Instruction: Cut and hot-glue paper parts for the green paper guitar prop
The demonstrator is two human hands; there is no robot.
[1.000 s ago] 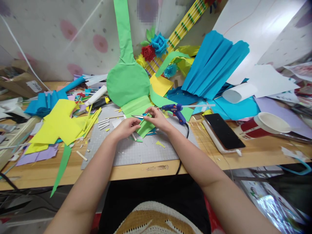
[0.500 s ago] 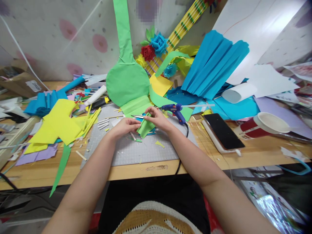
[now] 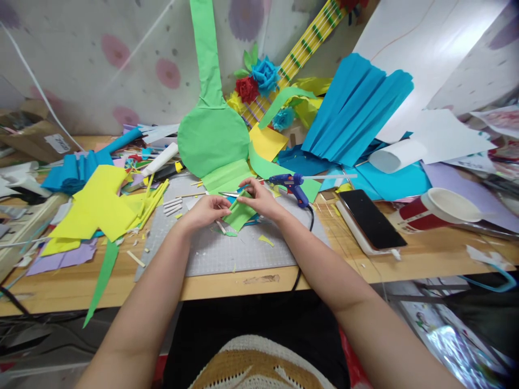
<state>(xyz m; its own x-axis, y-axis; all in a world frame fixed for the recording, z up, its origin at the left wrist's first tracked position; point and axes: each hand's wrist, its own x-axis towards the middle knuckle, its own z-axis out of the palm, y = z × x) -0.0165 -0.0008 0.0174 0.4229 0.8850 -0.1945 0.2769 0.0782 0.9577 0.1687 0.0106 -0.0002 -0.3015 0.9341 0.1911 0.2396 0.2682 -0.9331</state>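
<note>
Both my hands meet over the grey cutting mat (image 3: pixel 227 254) and pinch a small folded piece of green paper (image 3: pixel 239 215). My left hand (image 3: pixel 206 209) grips its left edge with thumb and fingers closed. My right hand (image 3: pixel 259 197) holds its upper right edge, fingers curled. Just behind the hands lie scissors (image 3: pixel 229 193), and to the right a blue glue gun (image 3: pixel 292 183) with its black cord running off the table's front edge.
A big green paper shape (image 3: pixel 213 138), yellow paper (image 3: pixel 99 202), pleated blue paper (image 3: pixel 357 108) and paper flowers (image 3: pixel 257 81) crowd the wooden table (image 3: pixel 425 254). A phone (image 3: pixel 371 219) and a red cup (image 3: pixel 436 208) on its side lie to the right. Scraps and white sticks (image 3: pixel 172 205) litter the mat.
The green paper has been folded smaller and turned slightly between my fingers; both hands stay in nearly the same place.
</note>
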